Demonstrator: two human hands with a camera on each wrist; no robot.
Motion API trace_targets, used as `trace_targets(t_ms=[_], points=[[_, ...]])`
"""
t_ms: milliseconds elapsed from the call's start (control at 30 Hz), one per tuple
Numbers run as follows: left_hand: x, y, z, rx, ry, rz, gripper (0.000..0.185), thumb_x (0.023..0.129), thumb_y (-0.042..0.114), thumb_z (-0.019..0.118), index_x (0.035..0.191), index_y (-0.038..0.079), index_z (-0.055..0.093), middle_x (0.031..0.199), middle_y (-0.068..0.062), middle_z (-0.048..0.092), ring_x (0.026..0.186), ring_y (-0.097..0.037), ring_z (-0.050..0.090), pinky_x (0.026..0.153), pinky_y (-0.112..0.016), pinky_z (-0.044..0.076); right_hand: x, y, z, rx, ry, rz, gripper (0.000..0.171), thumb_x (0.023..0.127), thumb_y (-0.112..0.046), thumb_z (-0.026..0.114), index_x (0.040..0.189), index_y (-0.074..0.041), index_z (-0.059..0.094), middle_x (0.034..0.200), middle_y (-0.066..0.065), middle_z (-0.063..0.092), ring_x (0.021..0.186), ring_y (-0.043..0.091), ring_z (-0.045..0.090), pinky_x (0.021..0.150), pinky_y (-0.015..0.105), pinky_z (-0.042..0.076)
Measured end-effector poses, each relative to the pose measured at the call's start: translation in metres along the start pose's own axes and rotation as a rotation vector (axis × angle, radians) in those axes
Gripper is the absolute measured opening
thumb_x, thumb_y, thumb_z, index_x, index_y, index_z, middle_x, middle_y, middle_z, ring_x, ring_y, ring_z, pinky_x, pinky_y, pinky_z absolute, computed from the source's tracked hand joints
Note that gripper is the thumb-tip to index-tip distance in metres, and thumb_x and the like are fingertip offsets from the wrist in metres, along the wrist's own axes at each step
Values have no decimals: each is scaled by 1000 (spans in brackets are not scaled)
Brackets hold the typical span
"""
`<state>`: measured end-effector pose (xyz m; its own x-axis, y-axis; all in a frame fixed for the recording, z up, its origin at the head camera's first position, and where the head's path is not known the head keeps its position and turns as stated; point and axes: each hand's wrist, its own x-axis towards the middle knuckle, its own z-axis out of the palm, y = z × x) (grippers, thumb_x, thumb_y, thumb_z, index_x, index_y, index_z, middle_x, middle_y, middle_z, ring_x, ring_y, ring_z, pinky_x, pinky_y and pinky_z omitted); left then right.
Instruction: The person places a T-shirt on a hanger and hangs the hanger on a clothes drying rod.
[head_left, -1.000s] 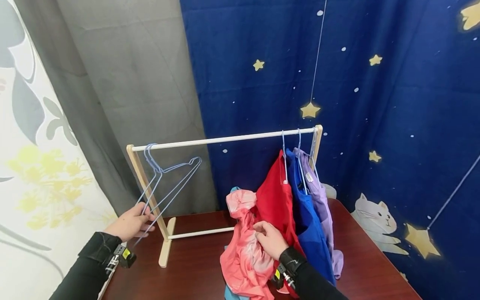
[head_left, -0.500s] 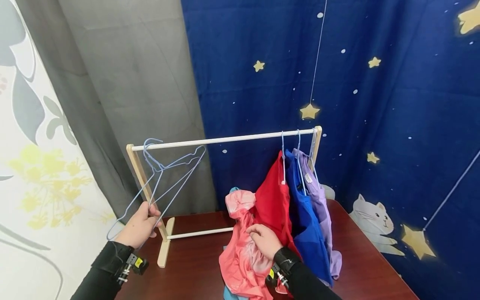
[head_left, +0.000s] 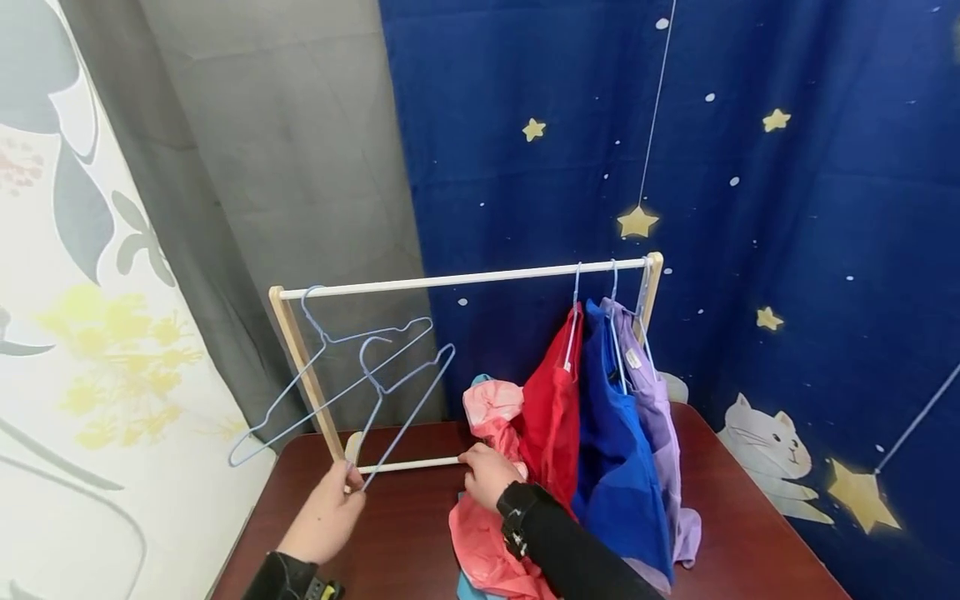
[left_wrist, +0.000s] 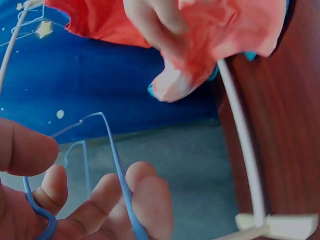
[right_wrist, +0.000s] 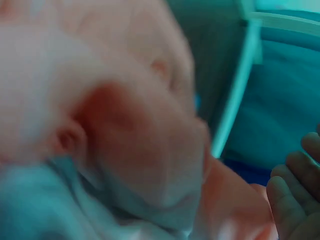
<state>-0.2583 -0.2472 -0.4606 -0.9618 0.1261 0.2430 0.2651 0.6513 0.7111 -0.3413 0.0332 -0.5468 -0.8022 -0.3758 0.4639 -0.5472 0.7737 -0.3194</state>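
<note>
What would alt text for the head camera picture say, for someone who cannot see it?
A person's left hand holds a blue wire hanger just off a small wooden clothes rack on a dark table, while the right hand touches a crumpled pink garment. Red, blue and lilac tops hang at the rack's right end.

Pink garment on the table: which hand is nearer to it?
Right. The right hand rests on the pink garment at its upper edge; the left hand is off to its left, gripping a blue wire hanger.

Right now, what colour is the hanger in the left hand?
Light blue hanger, clearest in the head view.
</note>
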Motion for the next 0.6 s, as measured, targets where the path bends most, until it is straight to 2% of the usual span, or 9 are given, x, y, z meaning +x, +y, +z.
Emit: trace_targets(t_ms=[33, 133, 200, 267, 300, 367, 467, 533, 600], points=[[-1, -2, 6, -6, -5, -7, 16, 89, -3, 59, 98, 7, 50, 80, -4, 51, 65, -15, 47, 61, -30, 40, 3, 2, 5, -54, -16, -27, 23, 82, -5, 69, 104, -4, 75, 96, 5, 66, 89, 22, 66, 79, 32, 53], [-5, -6, 20, -25, -18, -25, 17, 89, -2, 60, 97, 8, 49, 78, -2, 49, 64, -15, 45, 59, -30, 38, 11, 9, 17, -197, -115, -33, 20, 79, -10, 73, 99, -6, 76, 89, 5, 63, 80, 23, 65, 70, 32, 53], [-6, -7, 27, -50, -38, -40, 17, 89, -2, 59, 97, 9, 48, 74, -2, 48, 61, -15, 44, 56, -29, 38, 14, 18, 22, -246, -185, 9, 23, 79, -14, 74, 101, -8, 76, 90, 5, 63, 80, 24, 65, 67, 34, 53], [-6, -7, 31, -58, -47, -26, 17, 89, -1, 59, 98, 8, 48, 73, -1, 48, 60, -15, 44, 56, -29, 37, 16, 29, 26, -231, -185, 85, 32, 81, -15, 74, 112, -9, 73, 99, 8, 64, 83, 28, 66, 67, 39, 54], [-5, -6, 33, -58, -51, -19, 17, 89, -1, 59, 98, 8, 48, 72, -1, 48, 61, -15, 44, 56, -29, 37, 18, 36, 27, -208, -154, 133, 37, 82, -15, 73, 118, -11, 71, 105, 10, 63, 84, 31, 67, 68, 43, 55], [-4, -6, 33, -55, -57, -12, 17, 89, 0, 59, 98, 8, 48, 72, 0, 48, 62, -15, 44, 57, -29, 37, 21, 50, 28, -119, -35, 232, 48, 83, -11, 70, 131, -13, 63, 119, 15, 60, 92, 37, 66, 71, 50, 55], [-2, -6, 35, -43, -61, -15, 17, 90, 0, 59, 98, 9, 48, 71, 1, 49, 61, -14, 45, 57, -29, 37, 20, 69, 24, 47, 148, 364, 62, 82, -4, 67, 142, -13, 54, 129, 23, 52, 88, 42, 65, 73, 53, 54], [-1, -8, 38, -47, -75, -20, 16, 91, 0, 59, 98, 9, 48, 69, 2, 48, 58, -12, 44, 57, -28, 38, 15, 79, 21, 121, 246, 417, 60, 79, 0, 66, 137, -10, 55, 126, 25, 50, 84, 44, 65, 74, 53, 54], [-1, -10, 41, -65, -89, -20, 16, 91, 0, 59, 98, 9, 48, 67, 3, 47, 56, -10, 44, 56, -27, 37, 9, 85, 22, 106, 306, 398, 44, 75, 1, 65, 118, -8, 62, 112, 22, 52, 71, 39, 63, 67, 48, 54]])
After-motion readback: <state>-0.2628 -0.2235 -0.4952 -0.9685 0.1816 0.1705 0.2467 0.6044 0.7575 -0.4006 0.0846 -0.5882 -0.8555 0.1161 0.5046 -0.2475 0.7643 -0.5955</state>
